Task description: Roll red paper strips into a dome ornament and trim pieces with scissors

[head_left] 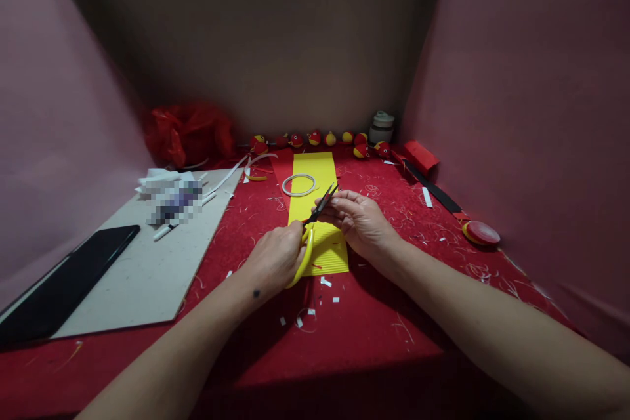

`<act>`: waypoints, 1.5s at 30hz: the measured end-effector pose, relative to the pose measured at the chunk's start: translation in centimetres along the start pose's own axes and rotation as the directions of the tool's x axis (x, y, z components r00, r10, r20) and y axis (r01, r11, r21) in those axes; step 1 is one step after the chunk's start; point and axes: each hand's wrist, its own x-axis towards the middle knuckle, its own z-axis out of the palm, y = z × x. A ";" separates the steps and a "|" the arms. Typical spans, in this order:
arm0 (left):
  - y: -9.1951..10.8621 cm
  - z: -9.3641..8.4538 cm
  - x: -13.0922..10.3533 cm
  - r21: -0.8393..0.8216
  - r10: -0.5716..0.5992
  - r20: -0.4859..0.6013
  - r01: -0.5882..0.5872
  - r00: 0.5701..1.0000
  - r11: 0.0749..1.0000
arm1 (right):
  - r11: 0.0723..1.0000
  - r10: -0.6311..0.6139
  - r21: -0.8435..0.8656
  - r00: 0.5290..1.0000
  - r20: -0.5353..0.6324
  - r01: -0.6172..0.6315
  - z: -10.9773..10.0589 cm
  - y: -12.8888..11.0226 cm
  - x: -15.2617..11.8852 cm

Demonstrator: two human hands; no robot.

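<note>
My left hand [278, 252] is closed around the yellow handles of a pair of scissors [322, 203]. Their dark blades point up and away, slightly parted at the tips. Beside the blades, my right hand [361, 220] pinches thumb to fingers; whatever sits in that pinch is too small to make out. Below both hands lies a long yellow corrugated sheet [327, 256]. A thin roll of tape [299, 176] rests on its far part. Small white paper scraps [336, 300] are scattered on the red cloth near the sheet's front edge.
On the left, a grey board [147, 282] carries a flat black object [73, 275] and a pen [165, 231]. Behind it sits a red plastic bag [191, 134]. Several red-and-yellow balls [314, 138] line the back, near a lidded jar [382, 126]. A black strip [433, 188] lies right.
</note>
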 end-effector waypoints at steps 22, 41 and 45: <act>-0.7 -1.0 0.1 -0.109 -0.099 -0.011 0.097 0.995 0.989 | 0.990 0.063 -0.128 0.998 -0.019 -0.065 -0.1 -0.7 -0.1; -1.2 -1.5 -0.2 0.075 0.001 0.072 -0.006 0.997 0.997 | 0.928 0.156 -0.355 0.983 0.093 -0.114 -1.0 -1.3 0.5; -1.3 -1.4 -0.3 0.072 0.024 0.098 -0.031 0.995 0.997 | 0.919 0.167 -0.378 0.978 0.124 -0.109 -1.1 -1.5 0.5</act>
